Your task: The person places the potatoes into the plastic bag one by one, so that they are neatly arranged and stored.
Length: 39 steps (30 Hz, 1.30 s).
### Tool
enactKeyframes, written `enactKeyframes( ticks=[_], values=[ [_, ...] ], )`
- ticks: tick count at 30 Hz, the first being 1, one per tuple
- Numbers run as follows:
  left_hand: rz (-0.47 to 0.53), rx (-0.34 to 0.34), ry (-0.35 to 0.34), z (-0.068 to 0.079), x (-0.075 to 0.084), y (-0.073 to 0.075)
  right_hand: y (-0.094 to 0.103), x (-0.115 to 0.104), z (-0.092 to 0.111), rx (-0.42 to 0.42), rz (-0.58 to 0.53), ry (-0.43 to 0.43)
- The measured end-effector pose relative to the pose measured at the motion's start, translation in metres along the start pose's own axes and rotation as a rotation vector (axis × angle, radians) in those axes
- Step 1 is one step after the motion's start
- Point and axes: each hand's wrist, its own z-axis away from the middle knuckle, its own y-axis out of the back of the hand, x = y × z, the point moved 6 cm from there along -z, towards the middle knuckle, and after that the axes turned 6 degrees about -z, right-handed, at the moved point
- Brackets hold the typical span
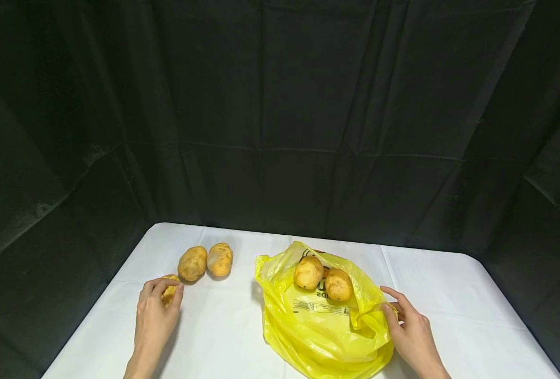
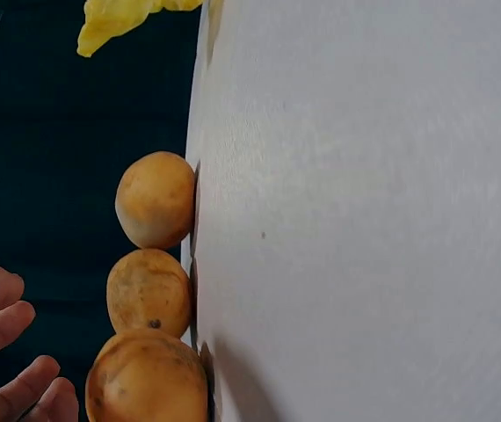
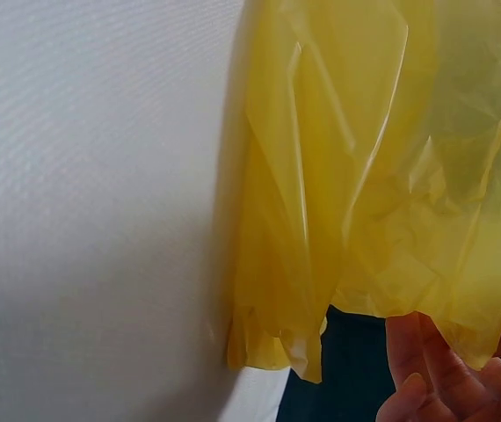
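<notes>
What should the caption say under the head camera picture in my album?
Left hand grips a potato; right hand pinches the yellow bag.

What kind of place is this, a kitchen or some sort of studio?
Probably a staged recording booth, not a kitchen: creased black cloth backdrop hangs on every side of a table with a plain white cloth, which bears only brown potatoes and a crinkled yellow plastic bag.

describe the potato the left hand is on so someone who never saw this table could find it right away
Start at the white table and go to its left half, away from the yellow bag. Three potatoes lie there in a loose row. The one meant is the nearest potato, half covered by the fingers of the left hand; the other two lie bare, farther back.
</notes>
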Motion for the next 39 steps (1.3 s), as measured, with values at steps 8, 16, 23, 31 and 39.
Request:
enactKeyframes(
  ticks=[8, 16, 23, 31, 39],
  values=[
    [-0.014, -0.024, 0.034, -0.003, -0.012, 0.0, 0.001, -0.001, 0.0, 0.022, 0.009, 0.041],
    [-0.063, -0.138, 0.114, -0.006, -0.028, -0.004, 0.001, -0.001, 0.0, 0.025, 0.004, 0.04],
    [-0.06, -0.208, 0.16, -0.006, -0.037, -0.009, 0.001, -0.001, 0.0, 0.015, -0.005, 0.021],
    [-0.054, -0.277, 0.241, -0.009, -0.045, -0.011, 0.002, 0.0, 0.0, 0.022, -0.007, 0.044],
    [-0.033, -0.324, 0.29, -0.01, -0.049, -0.015, 0.003, 0.001, 0.001, 0.027, -0.004, 0.051]
  ],
)
